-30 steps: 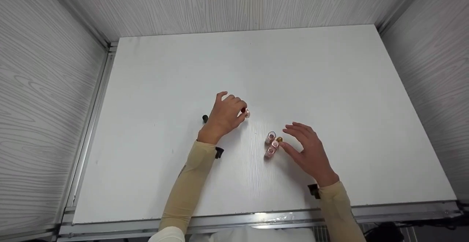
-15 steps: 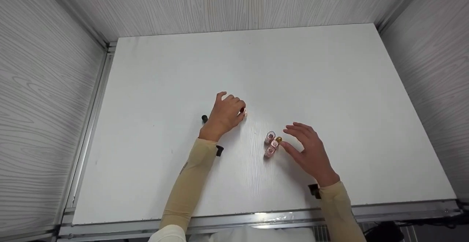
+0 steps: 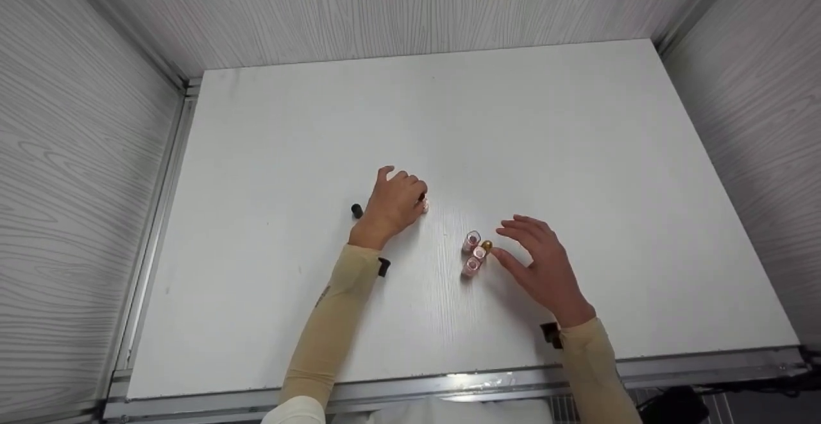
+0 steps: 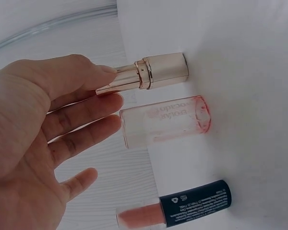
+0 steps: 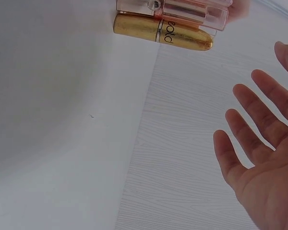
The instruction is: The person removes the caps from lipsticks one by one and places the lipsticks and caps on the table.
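Note:
My left hand pinches the upper end of a gold lipstick tube between thumb and fingertips, the tube upright with its base at the white tabletop. Right beside it stands a clear, pink-tinted tube with printed lettering, close to the other fingertips. A dark lipstick tube with a clear top over a pinkish bullet stands farther along. My right hand hovers with spread fingers, thumb tip close to a shiny gold lipstick tube. Pink clear tubes stand tightly grouped against that gold one.
The white tabletop carries all the tubes. Pale wood-grain panels enclose it at the back and both sides. A metal rail runs along the front edge.
My left hand has shifted slightly left and nearer with the tube it pinches. The right hand and the pink group stay in place.

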`<act>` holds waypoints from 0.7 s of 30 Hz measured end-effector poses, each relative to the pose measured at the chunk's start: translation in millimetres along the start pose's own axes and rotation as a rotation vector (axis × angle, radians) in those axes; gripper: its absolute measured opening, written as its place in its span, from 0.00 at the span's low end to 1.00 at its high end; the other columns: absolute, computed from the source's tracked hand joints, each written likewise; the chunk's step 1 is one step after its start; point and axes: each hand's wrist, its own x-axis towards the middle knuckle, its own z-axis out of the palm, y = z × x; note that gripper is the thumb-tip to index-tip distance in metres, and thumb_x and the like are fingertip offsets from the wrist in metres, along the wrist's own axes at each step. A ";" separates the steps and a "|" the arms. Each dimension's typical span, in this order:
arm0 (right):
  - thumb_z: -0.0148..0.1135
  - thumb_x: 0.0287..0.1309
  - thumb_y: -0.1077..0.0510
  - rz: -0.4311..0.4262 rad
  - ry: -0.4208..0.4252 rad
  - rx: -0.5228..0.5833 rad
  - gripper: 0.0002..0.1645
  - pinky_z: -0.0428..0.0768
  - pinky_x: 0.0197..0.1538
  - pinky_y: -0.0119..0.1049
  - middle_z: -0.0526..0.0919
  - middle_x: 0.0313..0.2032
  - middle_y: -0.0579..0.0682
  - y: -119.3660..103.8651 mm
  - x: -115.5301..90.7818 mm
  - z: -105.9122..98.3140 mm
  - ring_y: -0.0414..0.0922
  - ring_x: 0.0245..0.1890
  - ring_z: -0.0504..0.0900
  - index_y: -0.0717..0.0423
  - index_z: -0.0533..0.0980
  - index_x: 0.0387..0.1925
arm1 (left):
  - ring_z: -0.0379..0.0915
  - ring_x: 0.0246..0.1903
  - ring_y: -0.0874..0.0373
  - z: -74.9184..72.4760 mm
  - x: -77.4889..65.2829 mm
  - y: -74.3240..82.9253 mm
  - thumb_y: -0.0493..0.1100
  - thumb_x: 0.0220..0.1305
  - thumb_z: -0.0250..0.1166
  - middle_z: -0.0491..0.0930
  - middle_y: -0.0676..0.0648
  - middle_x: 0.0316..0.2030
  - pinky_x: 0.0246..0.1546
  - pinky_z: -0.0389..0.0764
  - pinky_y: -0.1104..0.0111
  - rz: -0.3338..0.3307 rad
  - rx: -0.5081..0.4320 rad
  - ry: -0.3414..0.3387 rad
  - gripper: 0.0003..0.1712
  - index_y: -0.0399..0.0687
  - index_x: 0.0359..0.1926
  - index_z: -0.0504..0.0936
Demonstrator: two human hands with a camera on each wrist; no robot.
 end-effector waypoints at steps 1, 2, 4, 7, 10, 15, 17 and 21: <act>0.73 0.58 0.57 -0.001 0.000 0.000 0.19 0.72 0.64 0.57 0.84 0.55 0.54 0.6 0.0 0.1 0.54 0.63 0.76 0.55 0.83 0.52 | 0.79 0.51 0.53 0.4 0.2 -0.1 0.48 0.71 0.63 0.87 0.51 0.46 0.71 0.62 0.48 -0.001 0.001 0.001 0.10 0.52 0.48 0.85; 0.73 0.58 0.57 -0.001 -0.001 0.002 0.19 0.72 0.64 0.57 0.84 0.55 0.54 0.7 0.1 0.1 0.54 0.63 0.76 0.55 0.83 0.51 | 0.79 0.51 0.53 0.8 0.4 -0.3 0.48 0.71 0.63 0.87 0.51 0.46 0.71 0.62 0.48 -0.002 0.001 0.002 0.10 0.51 0.48 0.85; 0.74 0.58 0.57 -0.002 -0.003 0.004 0.19 0.72 0.64 0.57 0.84 0.55 0.53 1.3 0.3 0.2 0.54 0.63 0.76 0.56 0.83 0.51 | 0.79 0.51 0.53 1.4 0.8 -0.5 0.48 0.71 0.64 0.87 0.50 0.45 0.70 0.63 0.48 -0.004 -0.004 0.006 0.11 0.51 0.48 0.85; 0.73 0.58 0.56 -0.002 -0.005 0.010 0.19 0.73 0.64 0.57 0.84 0.55 0.53 1.1 0.9 0.0 0.54 0.63 0.76 0.56 0.83 0.51 | 0.80 0.50 0.52 2.0 1.1 -0.7 0.48 0.71 0.64 0.87 0.49 0.44 0.70 0.63 0.48 -0.004 -0.009 0.015 0.10 0.50 0.48 0.85; 0.73 0.58 0.57 -0.003 -0.002 0.016 0.19 0.73 0.64 0.57 0.84 0.55 0.53 1.1 0.7 0.3 0.54 0.63 0.76 0.57 0.83 0.51 | 0.80 0.50 0.51 2.8 0.6 -0.9 0.48 0.70 0.65 0.87 0.49 0.43 0.70 0.63 0.48 -0.002 -0.016 0.023 0.11 0.49 0.47 0.85; 0.73 0.58 0.57 -0.014 0.007 0.018 0.18 0.73 0.63 0.57 0.85 0.54 0.53 1.2 0.3 0.8 0.54 0.62 0.77 0.56 0.84 0.50 | 0.80 0.49 0.52 4.6 -0.1 -1.5 0.47 0.71 0.63 0.87 0.50 0.42 0.70 0.63 0.48 -0.002 -0.032 0.014 0.09 0.50 0.47 0.84; 0.74 0.58 0.57 -0.020 0.013 0.020 0.18 0.73 0.63 0.57 0.85 0.54 0.54 1.2 0.4 1.1 0.54 0.62 0.77 0.57 0.84 0.49 | 0.80 0.48 0.52 5.3 0.0 -1.7 0.46 0.72 0.62 0.87 0.50 0.42 0.70 0.63 0.48 -0.007 -0.038 0.010 0.08 0.50 0.46 0.84; 0.74 0.57 0.57 -0.026 0.017 0.021 0.17 0.73 0.63 0.57 0.85 0.54 0.54 1.5 0.8 1.5 0.54 0.61 0.77 0.57 0.84 0.49 | 0.80 0.48 0.52 5.4 0.1 -1.5 0.46 0.72 0.62 0.87 0.50 0.42 0.70 0.63 0.48 -0.015 -0.041 0.010 0.08 0.50 0.47 0.83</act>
